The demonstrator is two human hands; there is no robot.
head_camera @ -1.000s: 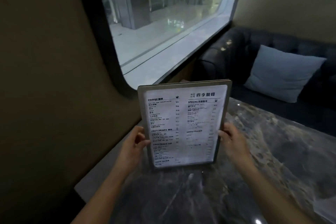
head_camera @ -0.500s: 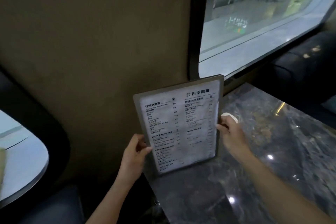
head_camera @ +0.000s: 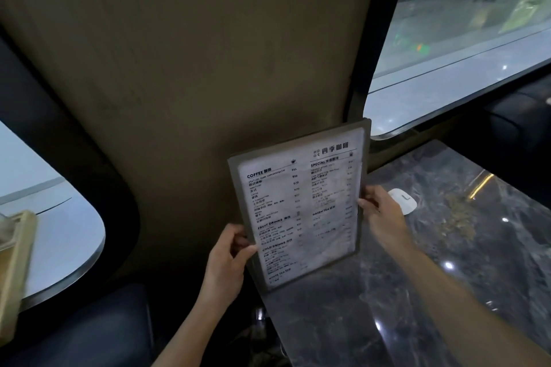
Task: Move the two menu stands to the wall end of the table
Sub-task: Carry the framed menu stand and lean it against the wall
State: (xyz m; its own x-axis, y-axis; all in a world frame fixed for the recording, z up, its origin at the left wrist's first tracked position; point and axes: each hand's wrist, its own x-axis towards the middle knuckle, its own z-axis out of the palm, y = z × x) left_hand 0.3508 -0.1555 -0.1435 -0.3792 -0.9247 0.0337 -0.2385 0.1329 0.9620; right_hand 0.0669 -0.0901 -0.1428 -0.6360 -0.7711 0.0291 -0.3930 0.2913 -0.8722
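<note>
Wall (head_camera: 193,68) close behind; hands grip menu stand (head_camera: 301,205) at table (head_camera: 447,247) edge.

A café or coffee shop is shown, as is told by the printed menu (head_camera: 301,205), on which headings such as COFFEE, FRUIT DRINKS, COLD DRINKS and GREEN TEA are listed with prices beside them. A booth arrangement is suggested by the dark marble-patterned desk (head_camera: 432,277) set against a tan panelled wall (head_camera: 208,68), with dark upholstered seating (head_camera: 518,116) placed at its far side. Large rounded windows (head_camera: 465,39) are fitted on either side of the wall panel, through which a paved area outside is seen.
</note>
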